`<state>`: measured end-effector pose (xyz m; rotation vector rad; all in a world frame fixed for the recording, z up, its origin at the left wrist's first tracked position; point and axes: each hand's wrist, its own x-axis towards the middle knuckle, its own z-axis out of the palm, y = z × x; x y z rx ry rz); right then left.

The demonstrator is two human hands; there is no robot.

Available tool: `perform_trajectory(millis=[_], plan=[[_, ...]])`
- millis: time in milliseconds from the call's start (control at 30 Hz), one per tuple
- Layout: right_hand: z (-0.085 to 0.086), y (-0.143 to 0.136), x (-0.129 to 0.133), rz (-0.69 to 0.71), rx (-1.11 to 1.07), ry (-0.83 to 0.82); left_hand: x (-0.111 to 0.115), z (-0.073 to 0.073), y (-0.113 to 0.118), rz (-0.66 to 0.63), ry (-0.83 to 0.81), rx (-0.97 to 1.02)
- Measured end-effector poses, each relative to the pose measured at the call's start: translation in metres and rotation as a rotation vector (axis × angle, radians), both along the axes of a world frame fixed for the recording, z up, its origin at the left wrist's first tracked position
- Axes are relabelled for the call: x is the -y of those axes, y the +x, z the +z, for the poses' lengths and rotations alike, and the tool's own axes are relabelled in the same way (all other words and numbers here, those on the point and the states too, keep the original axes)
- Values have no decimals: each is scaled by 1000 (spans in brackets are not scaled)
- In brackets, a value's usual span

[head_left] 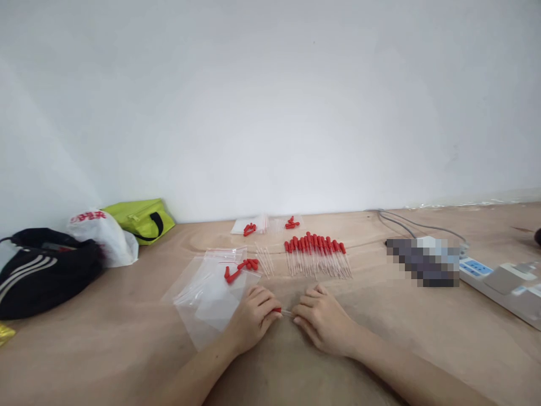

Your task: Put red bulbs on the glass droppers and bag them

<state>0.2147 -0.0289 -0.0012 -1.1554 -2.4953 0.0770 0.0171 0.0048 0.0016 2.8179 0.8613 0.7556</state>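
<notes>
My left hand (256, 316) is closed round a red rubber bulb (276, 309), whose end shows between thumb and fingers. Opposite it, my right hand (323, 318) pinches a thin clear dropper tube (287, 312). The tube spans the small gap between both hands and meets the bulb; how deep it sits inside cannot be seen. Beyond my hands lies a row of droppers (316, 254), red bulbs pointing away from me. Left of that row are several bare tubes (264, 259) and several loose red bulbs (232, 275) on clear zip bags (198, 293).
Further back, two small bags hold red bulbs (249, 229) and more red bulbs (291, 223). At left stand a black bag (46, 276), a white plastic bag (103, 239) and a lime-green bag (141, 220). A blurred dark object (422, 262) and a power strip (499, 287) with cables are at right.
</notes>
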Motion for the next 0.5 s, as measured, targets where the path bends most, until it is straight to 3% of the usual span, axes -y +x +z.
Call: perform_trajectory(millis=[100, 267, 333, 500], plan=[[7, 1, -4, -62, 43, -42, -8, -1, -5, 90, 56, 20], [10, 2, -35, -282, -176, -218, -29, -5, -21, 521, 84, 106], [10, -3, -53, -417, -221, -241, -39, -6, -30, 637, 44, 103], [11, -33, -91, -611, -189, -197, -55, -11, -47, 718, -19, 82]])
